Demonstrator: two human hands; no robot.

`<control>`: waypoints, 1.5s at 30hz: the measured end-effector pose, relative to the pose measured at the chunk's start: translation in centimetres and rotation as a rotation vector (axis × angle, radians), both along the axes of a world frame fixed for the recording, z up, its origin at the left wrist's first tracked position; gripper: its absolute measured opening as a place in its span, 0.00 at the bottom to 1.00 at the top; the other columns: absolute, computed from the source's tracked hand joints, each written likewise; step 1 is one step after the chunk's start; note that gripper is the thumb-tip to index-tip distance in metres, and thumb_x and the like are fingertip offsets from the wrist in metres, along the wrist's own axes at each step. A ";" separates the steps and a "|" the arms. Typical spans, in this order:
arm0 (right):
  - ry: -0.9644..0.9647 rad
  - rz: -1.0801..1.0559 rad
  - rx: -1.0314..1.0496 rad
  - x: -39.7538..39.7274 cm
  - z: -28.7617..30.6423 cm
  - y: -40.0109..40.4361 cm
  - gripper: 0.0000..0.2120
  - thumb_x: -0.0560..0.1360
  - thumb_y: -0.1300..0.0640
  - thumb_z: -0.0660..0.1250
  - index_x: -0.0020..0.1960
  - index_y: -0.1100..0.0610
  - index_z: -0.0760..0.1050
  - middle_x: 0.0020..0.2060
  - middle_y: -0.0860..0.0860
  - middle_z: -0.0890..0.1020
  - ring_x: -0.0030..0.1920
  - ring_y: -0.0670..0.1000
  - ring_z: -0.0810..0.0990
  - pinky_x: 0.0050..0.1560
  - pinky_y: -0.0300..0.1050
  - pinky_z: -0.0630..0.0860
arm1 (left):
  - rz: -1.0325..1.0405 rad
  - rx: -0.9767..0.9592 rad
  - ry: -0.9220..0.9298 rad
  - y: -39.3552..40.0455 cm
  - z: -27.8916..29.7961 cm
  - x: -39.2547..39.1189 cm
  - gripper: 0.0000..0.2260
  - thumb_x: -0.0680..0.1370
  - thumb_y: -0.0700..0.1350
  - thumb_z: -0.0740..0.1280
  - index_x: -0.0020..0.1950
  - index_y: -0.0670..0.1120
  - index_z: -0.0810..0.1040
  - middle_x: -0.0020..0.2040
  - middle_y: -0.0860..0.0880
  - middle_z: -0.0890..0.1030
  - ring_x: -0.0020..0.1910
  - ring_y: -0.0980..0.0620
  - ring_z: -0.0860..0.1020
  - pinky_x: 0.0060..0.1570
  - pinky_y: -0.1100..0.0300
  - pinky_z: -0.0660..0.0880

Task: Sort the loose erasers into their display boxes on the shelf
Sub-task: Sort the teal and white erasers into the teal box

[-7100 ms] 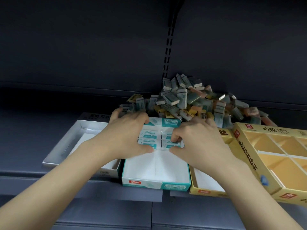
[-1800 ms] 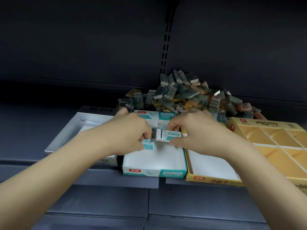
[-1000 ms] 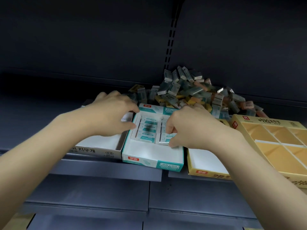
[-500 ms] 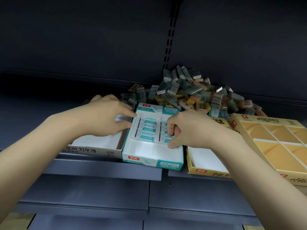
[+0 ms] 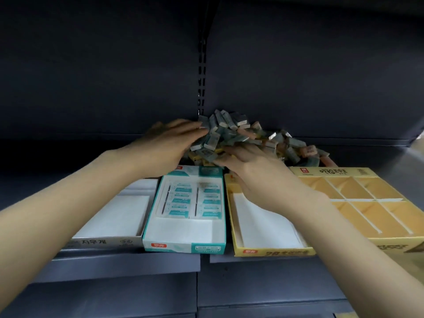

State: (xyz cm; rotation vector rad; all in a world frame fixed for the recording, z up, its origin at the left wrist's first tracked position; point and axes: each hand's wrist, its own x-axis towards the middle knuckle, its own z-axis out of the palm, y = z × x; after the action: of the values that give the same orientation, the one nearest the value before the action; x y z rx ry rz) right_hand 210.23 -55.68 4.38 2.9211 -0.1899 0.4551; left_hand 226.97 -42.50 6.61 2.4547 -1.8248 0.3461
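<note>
My left hand (image 5: 169,143) lay flat with fingers straight against the left side of the eraser pile (image 5: 243,138) at the back of the shelf (image 5: 124,265); my right hand (image 5: 250,166) reached into its front, fingers extended, gripping nothing I could see. Half a second before, both had been at the teal box (image 5: 183,246), which held two rows of erasers (image 5: 190,200). Four boxes stood in front: grey box (image 5: 103,243), teal, yellow box (image 5: 273,251), and divided tray (image 5: 358,198).

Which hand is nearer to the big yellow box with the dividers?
Right. The right hand reaches to the eraser pile just left of the divided yellow box; the left hand is further left, beyond the teal box.
</note>
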 end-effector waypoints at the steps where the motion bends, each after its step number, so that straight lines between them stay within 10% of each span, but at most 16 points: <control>1: -0.024 -0.004 -0.036 -0.1 -0.3 -0.6 0.26 0.65 0.67 0.71 0.62 0.53 0.77 0.57 0.56 0.80 0.58 0.61 0.77 0.55 0.57 0.74 | 0.008 0.029 -0.057 -1.2 0.2 0.2 0.30 0.79 0.37 0.57 0.76 0.54 0.48 0.77 0.54 0.48 0.74 0.55 0.48 0.68 0.55 0.54; 7: -0.009 -0.006 -0.114 -0.9 0.0 -2.8 0.25 0.67 0.64 0.52 0.59 0.55 0.78 0.59 0.56 0.80 0.60 0.63 0.77 0.55 0.61 0.74 | 0.025 0.090 -0.313 -7.1 0.7 1.2 0.37 0.76 0.35 0.60 0.77 0.51 0.41 0.77 0.52 0.46 0.75 0.52 0.48 0.68 0.54 0.53; 20: 0.191 -0.071 -0.180 -0.5 1.7 -7.6 0.28 0.79 0.62 0.52 0.76 0.47 0.53 0.77 0.48 0.49 0.76 0.52 0.43 0.75 0.52 0.40 | -0.082 0.183 -0.364 -12.8 -0.1 4.6 0.28 0.80 0.40 0.53 0.77 0.51 0.44 0.77 0.53 0.49 0.75 0.56 0.49 0.71 0.55 0.45; 24: 0.158 -0.080 -0.163 0.7 1.8 -9.0 0.29 0.78 0.63 0.52 0.77 0.48 0.50 0.77 0.47 0.48 0.76 0.50 0.42 0.74 0.49 0.38 | -0.217 0.012 -0.452 -12.9 -1.0 4.7 0.22 0.78 0.38 0.62 0.72 0.49 0.66 0.71 0.49 0.68 0.69 0.50 0.67 0.69 0.51 0.50; 28: 0.124 -0.086 -0.183 2.2 1.6 -10.2 0.30 0.78 0.63 0.54 0.77 0.49 0.50 0.77 0.49 0.49 0.76 0.51 0.43 0.74 0.50 0.38 | -0.302 -0.244 -0.523 -12.0 -0.6 4.7 0.10 0.65 0.36 0.75 0.44 0.45 0.83 0.43 0.48 0.84 0.42 0.47 0.81 0.57 0.51 0.59; 35: -0.060 -0.006 -0.199 5.7 1.1 -12.7 0.24 0.69 0.61 0.72 0.65 0.60 0.74 0.63 0.59 0.76 0.64 0.61 0.73 0.65 0.56 0.68 | -0.284 -0.356 -0.559 -8.7 0.4 5.1 0.06 0.73 0.41 0.63 0.44 0.43 0.80 0.44 0.47 0.83 0.46 0.47 0.81 0.56 0.53 0.64; 40: -0.079 -0.041 -0.149 8.5 1.5 -12.1 0.22 0.81 0.49 0.50 0.74 0.54 0.63 0.72 0.56 0.65 0.72 0.59 0.61 0.71 0.53 0.58 | -0.172 -0.347 -0.583 -6.8 0.4 5.7 0.07 0.74 0.41 0.61 0.45 0.43 0.79 0.43 0.47 0.83 0.46 0.47 0.81 0.58 0.52 0.63; 45: 0.087 -0.098 -0.154 10.4 1.4 -12.0 0.25 0.79 0.45 0.43 0.75 0.47 0.57 0.71 0.53 0.67 0.70 0.58 0.66 0.65 0.56 0.68 | -0.163 -0.363 -0.597 -4.8 0.1 5.9 0.09 0.75 0.42 0.59 0.45 0.45 0.79 0.45 0.48 0.83 0.47 0.48 0.81 0.57 0.51 0.64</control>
State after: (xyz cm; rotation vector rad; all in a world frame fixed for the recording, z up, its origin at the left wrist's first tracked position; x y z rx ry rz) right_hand 220.62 -67.66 5.74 2.7595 -0.2715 0.3120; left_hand 232.87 -47.25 6.70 2.0654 -1.9009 1.3782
